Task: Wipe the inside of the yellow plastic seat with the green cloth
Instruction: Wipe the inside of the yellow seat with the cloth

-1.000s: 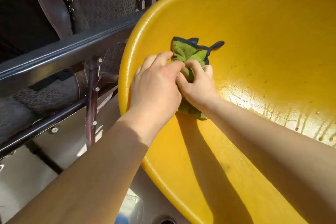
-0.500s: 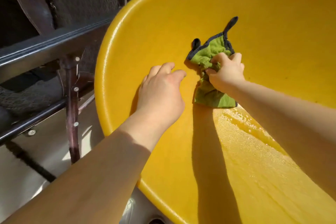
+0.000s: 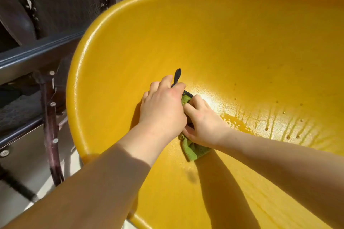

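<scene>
At the far left we see a dark metal chair frame (image 3: 49,117) with woven fabric, just beside the yellow plastic seat (image 3: 232,42). Our left hand (image 3: 162,111) lies palm down over the green cloth (image 3: 193,149), hiding most of it; its grip we cannot tell. Our right hand (image 3: 202,122) is closed on the cloth, pressing it to the seat's inner bottom. Right of the hands, wet streaks and droplets (image 3: 279,124) shine in sunlight. Pale, blurred objects, perhaps containers, stand beyond the rim.
</scene>
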